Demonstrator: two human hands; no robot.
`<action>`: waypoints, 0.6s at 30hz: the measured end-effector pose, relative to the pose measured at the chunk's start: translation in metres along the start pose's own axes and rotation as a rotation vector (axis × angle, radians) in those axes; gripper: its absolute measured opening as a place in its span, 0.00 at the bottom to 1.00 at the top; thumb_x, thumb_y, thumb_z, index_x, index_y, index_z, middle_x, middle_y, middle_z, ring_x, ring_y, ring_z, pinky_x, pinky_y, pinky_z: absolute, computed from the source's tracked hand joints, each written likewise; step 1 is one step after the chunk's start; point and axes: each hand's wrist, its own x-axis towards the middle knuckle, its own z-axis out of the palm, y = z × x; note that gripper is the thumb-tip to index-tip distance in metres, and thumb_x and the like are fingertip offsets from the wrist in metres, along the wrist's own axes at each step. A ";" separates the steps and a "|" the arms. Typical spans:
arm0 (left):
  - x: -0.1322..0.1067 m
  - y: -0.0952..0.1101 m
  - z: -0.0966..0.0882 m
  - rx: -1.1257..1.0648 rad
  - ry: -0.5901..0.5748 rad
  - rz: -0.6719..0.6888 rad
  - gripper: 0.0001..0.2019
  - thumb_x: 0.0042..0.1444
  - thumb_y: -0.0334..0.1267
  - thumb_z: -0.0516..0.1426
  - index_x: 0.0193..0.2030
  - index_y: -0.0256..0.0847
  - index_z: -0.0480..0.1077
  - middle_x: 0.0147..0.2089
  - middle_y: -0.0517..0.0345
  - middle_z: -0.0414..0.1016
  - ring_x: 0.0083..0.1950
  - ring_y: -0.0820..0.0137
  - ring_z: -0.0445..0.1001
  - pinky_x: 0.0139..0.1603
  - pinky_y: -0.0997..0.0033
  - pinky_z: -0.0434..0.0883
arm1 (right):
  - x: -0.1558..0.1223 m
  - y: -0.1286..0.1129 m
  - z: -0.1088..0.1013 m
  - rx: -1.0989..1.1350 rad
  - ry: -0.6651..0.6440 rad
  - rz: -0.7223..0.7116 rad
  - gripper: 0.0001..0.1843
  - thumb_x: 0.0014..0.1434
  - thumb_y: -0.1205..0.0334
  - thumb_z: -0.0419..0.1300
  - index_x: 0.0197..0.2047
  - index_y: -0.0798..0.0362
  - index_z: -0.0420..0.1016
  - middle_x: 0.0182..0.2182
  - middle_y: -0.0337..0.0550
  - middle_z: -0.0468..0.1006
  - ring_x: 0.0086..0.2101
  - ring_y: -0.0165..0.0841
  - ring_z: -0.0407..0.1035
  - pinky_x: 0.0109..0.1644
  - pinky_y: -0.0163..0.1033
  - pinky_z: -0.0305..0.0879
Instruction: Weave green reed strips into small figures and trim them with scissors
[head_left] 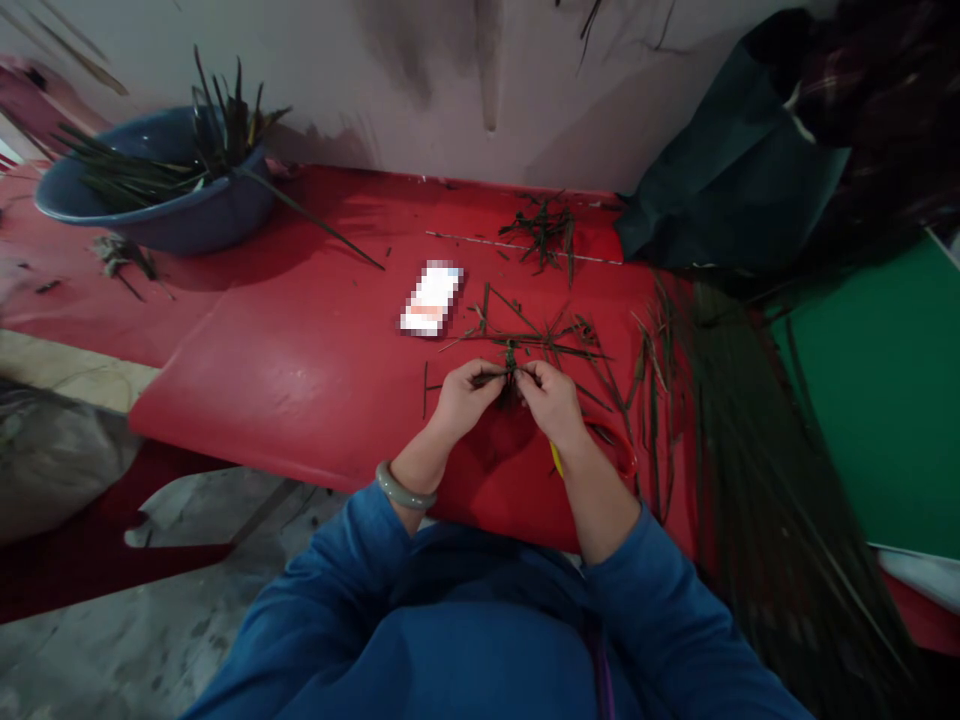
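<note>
Between my two hands, above the red table, is a small woven piece of green leaf strips (pixel 510 354). My left hand (pixel 466 398) pinches it from the left, thumb and fingers pressed together. From the right, my right hand (pixel 551 400) closes on the same piece with its fingertips. The lower part of the piece is hidden by my fingers and in shadow. Cut leaf strips (pixel 555 342) lie scattered just beyond my hands. Scissors with red and yellow handles (pixel 616 440) lie partly under my right forearm.
A red-covered table (pixel 300 340) spans the view. At the back left stands a blue basin (pixel 202 215) of long leaves. A phone (pixel 433 298) with a blurred screen lies beyond my hands. Leaf scraps (pixel 544 230) sit near the wall; long leaves (pixel 757 500) are heaped at right.
</note>
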 end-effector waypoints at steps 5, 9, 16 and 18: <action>-0.002 0.001 0.000 0.061 0.071 0.108 0.15 0.47 0.35 0.57 0.44 0.38 0.67 0.41 0.52 0.73 0.40 0.72 0.72 0.43 0.68 0.69 | 0.000 -0.002 0.000 0.018 -0.010 0.009 0.11 0.53 0.55 0.51 0.27 0.52 0.67 0.19 0.36 0.68 0.21 0.29 0.62 0.26 0.33 0.58; -0.005 0.007 -0.005 0.338 0.271 0.325 0.19 0.49 0.34 0.55 0.51 0.40 0.64 0.50 0.49 0.69 0.49 0.69 0.69 0.47 0.65 0.67 | 0.000 -0.003 0.001 -0.029 -0.002 -0.002 0.10 0.53 0.55 0.51 0.27 0.52 0.67 0.19 0.37 0.69 0.22 0.29 0.63 0.27 0.34 0.57; -0.007 0.013 -0.003 0.915 0.174 0.412 0.08 0.53 0.35 0.53 0.37 0.44 0.73 0.44 0.53 0.73 0.56 0.61 0.61 0.53 0.55 0.60 | -0.001 -0.003 -0.001 -0.124 -0.025 -0.040 0.11 0.55 0.56 0.50 0.29 0.51 0.69 0.20 0.38 0.70 0.22 0.30 0.64 0.28 0.34 0.58; -0.008 0.016 -0.001 0.999 0.185 0.372 0.08 0.53 0.37 0.54 0.37 0.46 0.73 0.48 0.53 0.71 0.59 0.58 0.57 0.53 0.54 0.58 | -0.001 -0.003 -0.001 -0.139 -0.040 -0.044 0.11 0.55 0.55 0.50 0.30 0.51 0.69 0.20 0.38 0.70 0.23 0.31 0.64 0.28 0.34 0.58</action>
